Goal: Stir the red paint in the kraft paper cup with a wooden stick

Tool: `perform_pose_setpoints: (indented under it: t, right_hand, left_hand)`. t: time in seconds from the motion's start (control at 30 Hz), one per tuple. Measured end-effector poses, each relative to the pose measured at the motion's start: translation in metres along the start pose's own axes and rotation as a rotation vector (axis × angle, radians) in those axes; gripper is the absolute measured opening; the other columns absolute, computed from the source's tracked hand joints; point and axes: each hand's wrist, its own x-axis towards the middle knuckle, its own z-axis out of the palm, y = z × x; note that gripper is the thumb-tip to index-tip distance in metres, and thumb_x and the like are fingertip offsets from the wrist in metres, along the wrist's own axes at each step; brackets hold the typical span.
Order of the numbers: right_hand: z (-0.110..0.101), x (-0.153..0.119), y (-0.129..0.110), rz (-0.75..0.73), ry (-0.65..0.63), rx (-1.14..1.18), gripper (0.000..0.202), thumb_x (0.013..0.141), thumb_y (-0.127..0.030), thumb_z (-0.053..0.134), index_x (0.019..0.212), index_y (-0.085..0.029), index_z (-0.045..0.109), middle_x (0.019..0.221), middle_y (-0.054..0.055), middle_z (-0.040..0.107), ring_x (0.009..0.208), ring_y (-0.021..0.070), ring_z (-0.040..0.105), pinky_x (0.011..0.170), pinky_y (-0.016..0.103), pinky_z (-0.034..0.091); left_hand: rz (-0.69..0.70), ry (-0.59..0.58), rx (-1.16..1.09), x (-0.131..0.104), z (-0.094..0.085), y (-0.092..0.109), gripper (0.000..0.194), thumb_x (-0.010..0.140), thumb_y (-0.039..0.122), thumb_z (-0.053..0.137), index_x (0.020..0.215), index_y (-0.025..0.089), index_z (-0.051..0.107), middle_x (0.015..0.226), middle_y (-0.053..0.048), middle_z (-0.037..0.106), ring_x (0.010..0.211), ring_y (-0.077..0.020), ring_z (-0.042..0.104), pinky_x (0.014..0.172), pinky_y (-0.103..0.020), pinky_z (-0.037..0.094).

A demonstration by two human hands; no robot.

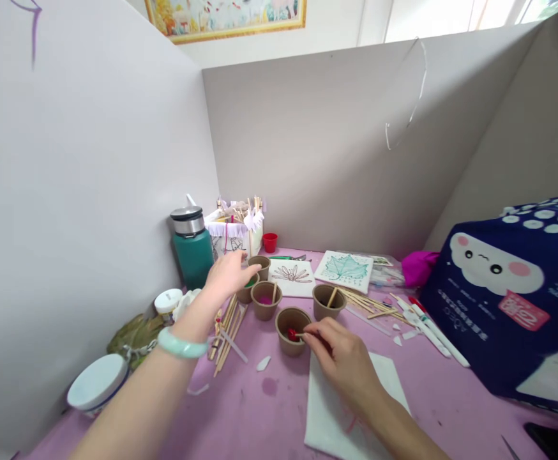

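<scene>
My right hand (341, 354) pinches a thin stick (301, 335), its far end in red paint (292, 334) inside a brown cup (290, 348). Under that hand lies a white canvas (322, 415) with a faint pink mark. My left hand (231, 278), with a pale green bangle (182, 345) at the wrist, reaches over the cups at the back left. Its thumb and fingers are apart, and nothing shows in them. Close by stand a cup with green paint (247, 294), another brown cup (262, 266) and a cup with magenta paint (266, 306). A dark-paint cup (327, 310) holds a stick.
At left are a teal bottle (193, 259), a white tub (98, 383) and wooden sticks (231, 335). Behind the cups lie a flower drawing (292, 276) and a leaf drawing (345, 271). Markers (435, 329) and a large navy package (499, 287) are at right. Grey partitions (317, 160) enclose the table.
</scene>
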Motion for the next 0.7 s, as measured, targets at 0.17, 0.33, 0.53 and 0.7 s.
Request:
perform_pose_setpoints:
  t: [0.17, 0.33, 0.53, 0.7]
  right_hand:
    - [0.001, -0.001, 0.000, -0.020, 0.016, 0.006, 0.019, 0.092, -0.026, 0.047, 0.084, -0.020, 0.063, 0.076, 0.002, 0.059, 0.066, 0.0138, 0.057, 0.060, 0.026, 0.040]
    - [0.001, 0.000, -0.002, -0.019, 0.025, 0.005, 0.018, 0.091, -0.024, 0.047, 0.084, -0.020, 0.064, 0.077, 0.002, 0.060, 0.067, 0.0141, 0.058, 0.061, 0.026, 0.042]
    - [0.001, -0.003, -0.003, 0.059, -0.068, -0.031, 0.015, 0.086, -0.031, 0.058, 0.095, -0.021, 0.065, 0.080, 0.002, 0.064, 0.068, 0.0167, 0.059, 0.062, 0.028, 0.043]
    - [0.003, -0.003, -0.002, 0.080, -0.132, -0.057, 0.023, 0.078, -0.027, 0.068, 0.100, -0.022, 0.064, 0.086, 0.002, 0.066, 0.070, 0.0175, 0.060, 0.063, 0.028, 0.042]
  left_hand:
    - [-0.080, -0.107, 0.082, 0.065, 0.030, 0.011, 0.058, 0.064, 0.059, 0.065, 0.096, 0.011, 0.065, 0.107, -0.022, 0.066, 0.101, -0.0382, 0.061, 0.079, -0.039, 0.048]
    - [-0.139, -0.186, 0.095, 0.082, 0.051, 0.015, 0.060, 0.053, 0.062, 0.072, 0.088, 0.014, 0.066, 0.098, -0.022, 0.069, 0.099, -0.0384, 0.062, 0.076, -0.040, 0.048]
    - [-0.191, -0.153, 0.065, 0.085, 0.062, 0.011, 0.056, 0.051, 0.056, 0.074, 0.090, 0.016, 0.064, 0.105, -0.021, 0.067, 0.103, -0.0388, 0.060, 0.077, -0.041, 0.047]
    - [-0.164, -0.115, -0.042, 0.086, 0.060, 0.007, 0.056, 0.052, 0.055, 0.073, 0.088, 0.013, 0.063, 0.102, -0.023, 0.067, 0.099, -0.0385, 0.061, 0.075, -0.040, 0.048]
